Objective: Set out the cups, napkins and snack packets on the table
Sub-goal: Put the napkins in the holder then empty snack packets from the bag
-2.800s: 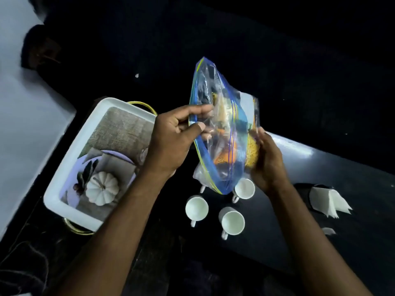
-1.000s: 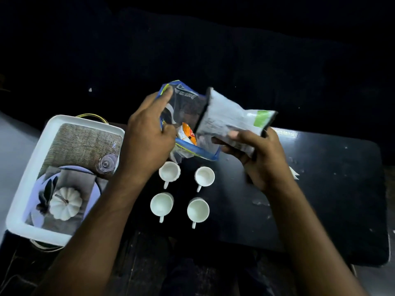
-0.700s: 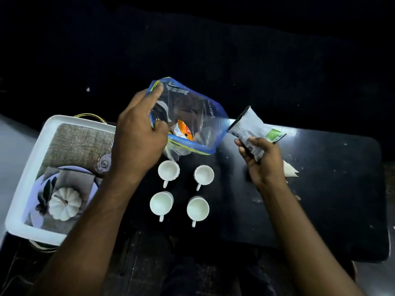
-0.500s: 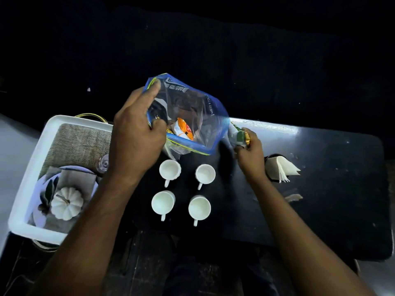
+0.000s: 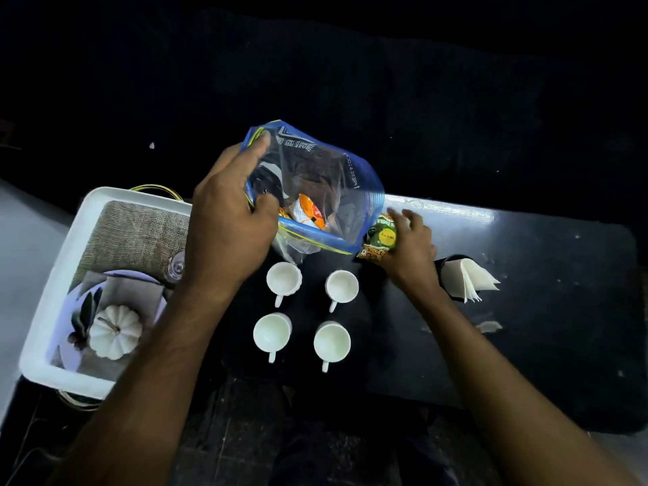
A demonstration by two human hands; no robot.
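My left hand grips the edge of a clear zip bag with a blue rim, held tilted above the black table. An orange snack packet shows inside the bag. My right hand holds a green and yellow snack packet down at the table surface, just right of the bag. Several white cups stand in a square below the bag, handles toward me. A stack of white napkins stands in a dark holder right of my right hand.
A white tray sits at the left with a woven mat, a plate, a white pumpkin ornament and a clear glass. A small paper scrap lies on the table near the napkins. The background is dark.
My right hand drew a packet out of the bag, swung it right and lowered it to the table by the napkins. My left hand kept hold of the bag.
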